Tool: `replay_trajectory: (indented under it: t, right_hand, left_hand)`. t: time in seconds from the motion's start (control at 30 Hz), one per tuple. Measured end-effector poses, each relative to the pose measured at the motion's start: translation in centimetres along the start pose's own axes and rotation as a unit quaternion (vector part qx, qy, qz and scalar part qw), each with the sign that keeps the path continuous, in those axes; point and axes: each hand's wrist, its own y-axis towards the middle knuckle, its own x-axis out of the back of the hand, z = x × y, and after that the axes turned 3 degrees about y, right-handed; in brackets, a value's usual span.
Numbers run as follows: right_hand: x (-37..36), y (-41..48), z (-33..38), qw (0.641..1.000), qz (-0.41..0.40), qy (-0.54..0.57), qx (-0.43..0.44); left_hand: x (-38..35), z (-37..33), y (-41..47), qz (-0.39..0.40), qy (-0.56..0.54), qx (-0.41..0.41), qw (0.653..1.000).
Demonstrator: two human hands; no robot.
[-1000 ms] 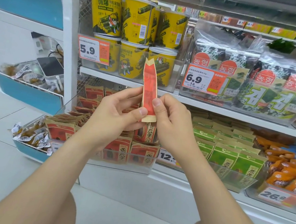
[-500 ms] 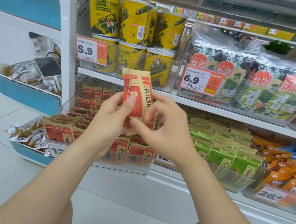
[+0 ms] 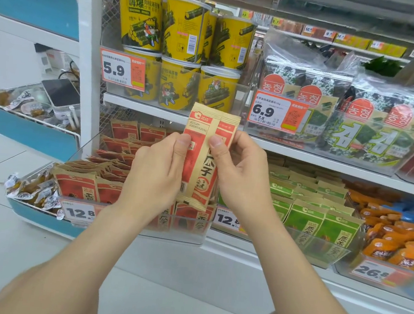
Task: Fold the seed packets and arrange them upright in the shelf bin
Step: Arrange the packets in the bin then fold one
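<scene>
A red and tan seed packet point(image 3: 202, 156) stands upright between my hands, folded lengthwise with its side flaps turned in. My left hand point(image 3: 156, 174) grips its left edge with the thumb on the front. My right hand point(image 3: 239, 175) pinches its right edge, thumb on the front fold. Below and behind them is the clear shelf bin point(image 3: 175, 230), with several matching red packets point(image 3: 82, 187) standing upright in rows inside it.
Green seed packets point(image 3: 322, 220) fill the neighbouring bin on the right, orange snack bags point(image 3: 396, 243) beyond. Yellow seaweed cans point(image 3: 183, 31) and seaweed packs point(image 3: 357, 121) sit on the shelf above. A blue basket of small wrapped snacks point(image 3: 31, 192) stands at the lower left.
The packet was held edge-on a second ago; it has been turned to face me and lowered slightly. Both hands now hold its side edges with the flaps folded in.
</scene>
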Motion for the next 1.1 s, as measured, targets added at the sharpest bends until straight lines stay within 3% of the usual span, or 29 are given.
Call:
replay_trajectory:
  t: [0.13,0.33,0.47,0.57,0.73,0.97,1.1]
  right_hand:
    - [-0.1,0.1,-0.4,0.997,-0.060,-0.038,0.026]
    - [0.0,-0.1,0.7,0.975,-0.032,0.177,-0.128]
    - [0.1,-0.1,0.9,0.957,-0.026,0.236,-0.164]
    - [0.1,-0.1,0.8,0.970,-0.037,0.189,-0.150]
    - [-0.3,-0.1,0.0,0.998,-0.063,0.006,0.002]
    - [-0.8,-0.5,0.7,0.999,-0.037,0.005,0.032]
    - [-1.5,-1.1,0.9,0.992,-0.031,-0.084,0.084]
  left_hand:
    - [-0.1,-0.4,0.3,0.047,-0.072,0.012,0.996]
    - [-0.7,-0.7,0.2,0.049,-0.179,0.103,0.977]
    - [-0.3,-1.0,0.1,0.084,-0.246,0.154,0.953]
    - [-0.1,-0.9,0.1,0.086,-0.257,0.163,0.948]
    - [-0.2,-0.6,-0.3,0.004,-0.178,0.079,0.981]
    - [-0.3,-1.2,-0.7,-0.020,-0.152,0.024,0.988]
    - [-0.6,-1.5,-1.0,-0.076,-0.091,0.010,0.993]
